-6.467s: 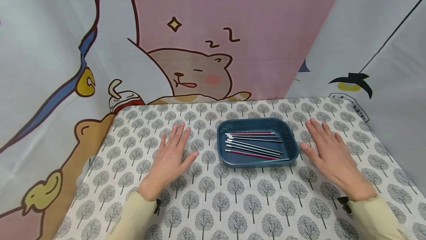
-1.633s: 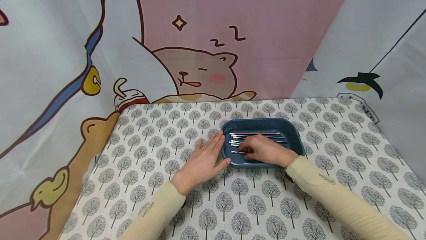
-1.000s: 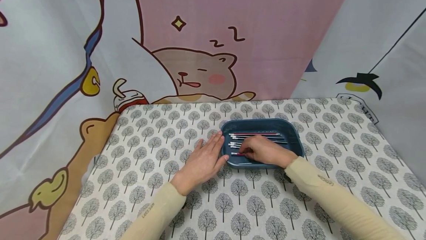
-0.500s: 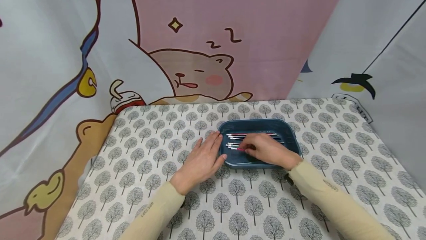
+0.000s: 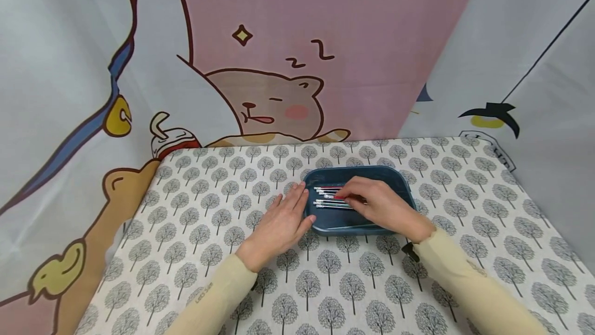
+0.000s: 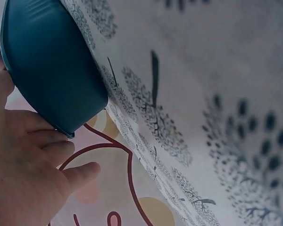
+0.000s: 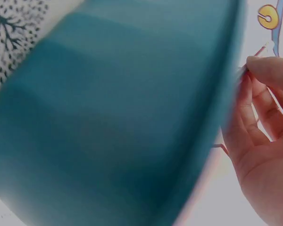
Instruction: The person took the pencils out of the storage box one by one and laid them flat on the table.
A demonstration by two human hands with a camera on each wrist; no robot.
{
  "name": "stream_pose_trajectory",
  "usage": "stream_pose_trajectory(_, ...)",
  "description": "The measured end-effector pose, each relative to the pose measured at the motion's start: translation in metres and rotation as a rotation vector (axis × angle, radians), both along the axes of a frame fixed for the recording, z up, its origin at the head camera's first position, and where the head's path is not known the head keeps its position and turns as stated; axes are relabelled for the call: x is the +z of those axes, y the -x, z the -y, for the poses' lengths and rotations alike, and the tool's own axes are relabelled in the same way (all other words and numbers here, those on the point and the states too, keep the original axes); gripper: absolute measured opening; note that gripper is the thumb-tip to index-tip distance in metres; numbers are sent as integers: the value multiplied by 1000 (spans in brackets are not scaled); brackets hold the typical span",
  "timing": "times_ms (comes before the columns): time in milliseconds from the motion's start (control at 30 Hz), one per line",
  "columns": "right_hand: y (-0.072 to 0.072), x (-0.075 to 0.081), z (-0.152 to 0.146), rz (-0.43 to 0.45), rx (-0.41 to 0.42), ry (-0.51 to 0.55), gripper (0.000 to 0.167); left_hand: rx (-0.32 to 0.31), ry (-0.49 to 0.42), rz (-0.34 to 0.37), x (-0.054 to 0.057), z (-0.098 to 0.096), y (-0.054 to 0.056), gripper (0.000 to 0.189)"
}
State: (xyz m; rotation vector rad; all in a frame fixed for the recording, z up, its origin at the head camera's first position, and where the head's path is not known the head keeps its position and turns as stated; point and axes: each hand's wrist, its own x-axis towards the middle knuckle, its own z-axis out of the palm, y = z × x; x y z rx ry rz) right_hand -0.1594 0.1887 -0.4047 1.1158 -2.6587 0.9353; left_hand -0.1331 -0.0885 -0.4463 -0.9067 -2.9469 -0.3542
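In the head view, the left hand [image 5: 282,223] rests, fingers extended, at the left end of the blue tray [image 5: 341,217]; the right hand [image 5: 383,203] pinches a red pencil [image 5: 332,197] over the tray, beside other pencils [image 5: 335,205] lying in it. The left wrist view shows fingers at the tray's rim. The right wrist view shows the pinched pencil's end beyond the rim.
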Motion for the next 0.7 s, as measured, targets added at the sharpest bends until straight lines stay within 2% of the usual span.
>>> stream_pose_trajectory(167, -7, 17, -3, -61, -20, 42, 30, 1, 3, 8, 0, 1, 0, 72)
stream_pose_trajectory(400, -16, 40, -13, -134, -40, 48, 33, 1, -4, -3, -1, 1, 1, 71)
stream_pose_trajectory(700, -24, 56, -36, -228, -56, 59, 45, -2, -3, -2, 0, 0, 0, 73)
